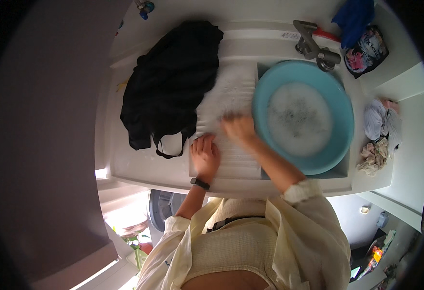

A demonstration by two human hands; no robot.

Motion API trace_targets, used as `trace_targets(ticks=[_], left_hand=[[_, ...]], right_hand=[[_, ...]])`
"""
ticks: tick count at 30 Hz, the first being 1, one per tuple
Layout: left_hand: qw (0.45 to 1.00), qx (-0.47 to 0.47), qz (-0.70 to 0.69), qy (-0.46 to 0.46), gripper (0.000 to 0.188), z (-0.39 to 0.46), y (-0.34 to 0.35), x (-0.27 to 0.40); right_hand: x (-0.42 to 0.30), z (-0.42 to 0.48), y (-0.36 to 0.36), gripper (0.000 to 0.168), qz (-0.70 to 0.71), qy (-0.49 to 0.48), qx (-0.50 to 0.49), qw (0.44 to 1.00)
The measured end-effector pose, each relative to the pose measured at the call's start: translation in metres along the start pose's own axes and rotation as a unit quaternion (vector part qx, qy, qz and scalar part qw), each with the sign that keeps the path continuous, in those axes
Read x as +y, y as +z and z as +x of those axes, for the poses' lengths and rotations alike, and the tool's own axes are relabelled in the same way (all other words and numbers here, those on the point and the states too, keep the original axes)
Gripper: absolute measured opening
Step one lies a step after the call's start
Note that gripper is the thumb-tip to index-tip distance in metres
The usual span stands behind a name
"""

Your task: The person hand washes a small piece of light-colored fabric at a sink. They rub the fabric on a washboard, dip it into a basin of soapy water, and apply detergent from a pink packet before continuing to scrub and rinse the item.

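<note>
My left hand (205, 154), with a dark band on its wrist, rests with bent fingers at the left edge of the white ribbed washboard (241, 165). My right hand (238, 127) is over the middle of the board, its curled fingers blurred by motion. White, sudsy material lies on the board around both hands; whether either hand grips white cloth is unclear. A black garment (172, 79) lies spread to the left, its strap loop close to my left hand. To the right, a light-blue plastic basin (342, 116) sits in the sink, holding foamy water.
A grey faucet (308, 43) stands behind the basin. A black printed pouch (368, 52) and a blue cloth (355, 21) are at the back right corner. Crumpled light-coloured clothes (375, 119) lie on the right ledge. The sink's front edge (241, 185) runs before my body.
</note>
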State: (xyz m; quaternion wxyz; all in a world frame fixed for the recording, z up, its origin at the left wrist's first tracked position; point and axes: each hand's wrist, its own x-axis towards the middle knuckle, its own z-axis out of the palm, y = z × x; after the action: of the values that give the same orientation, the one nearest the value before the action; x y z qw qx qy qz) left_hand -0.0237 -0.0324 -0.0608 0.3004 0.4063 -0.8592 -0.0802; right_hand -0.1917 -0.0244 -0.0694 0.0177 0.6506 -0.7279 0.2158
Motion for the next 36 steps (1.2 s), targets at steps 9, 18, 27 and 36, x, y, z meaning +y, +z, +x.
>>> trace_targets(ticks=[9, 18, 27, 36], left_hand=[[1.0, 0.002, -0.009, 0.014, 0.022, 0.003, -0.001, 0.003], [1.0, 0.004, 0.012, 0.008, 0.022, 0.0, -0.001, -0.005], [1.0, -0.001, 0.009, 0.004, 0.021, 0.0, -0.003, -0.003], [1.0, -0.008, -0.004, 0.012, 0.022, 0.001, -0.004, 0.003]], right_hand=[[0.037, 0.059, 0.018, 0.005, -0.036, 0.064, 0.082, 0.994], [0.01, -0.006, 0.0, 0.013, -0.005, 0.011, 0.005, 1.0], [0.002, -0.046, -0.001, 0.033, 0.036, -0.018, 0.044, 0.998], [0.017, 0.046, 0.032, 0.022, -0.016, 0.051, 0.069, 0.996]])
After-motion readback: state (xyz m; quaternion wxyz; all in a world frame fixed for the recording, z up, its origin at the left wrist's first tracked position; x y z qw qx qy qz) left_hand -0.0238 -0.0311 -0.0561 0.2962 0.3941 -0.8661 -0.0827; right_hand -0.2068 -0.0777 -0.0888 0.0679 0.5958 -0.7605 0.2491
